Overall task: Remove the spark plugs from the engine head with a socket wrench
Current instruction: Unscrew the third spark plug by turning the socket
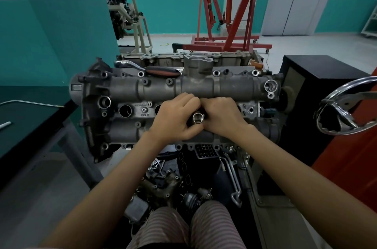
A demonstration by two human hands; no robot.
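Socket in hand, ratchet lying idle

Both hands meet over the middle of the grey cast-aluminium engine head (130,93), which lies lengthwise across the stand. The left hand (175,118) has its fingers curled around a short chrome socket (197,117), open mouth turned up toward the person; the right hand (222,116) presses in from the other side, fingers bent onto the dark piece the socket sits on. What that dark piece is, I cannot tell, since the fingers cover it.

Beyond the knuckles, on the far edge of the head, rests the chrome ratchet wrench with a black-and-orange grip (146,68), touched by nobody. So my reading is that the tool is being put together or taken apart at the socket end, not turned in a well.

Left of the left-hand fingers, two round plug wells (125,110) show along the head's centre line. The nearest looks dark and hollow; whether a plug sits deep inside is hidden. Any wells under and right of the hands are covered.

The next move probably calls for fetching the ratchet, seating the socket squarely on it, then lowering it straight down a well so it catches the plug's hex without cocking
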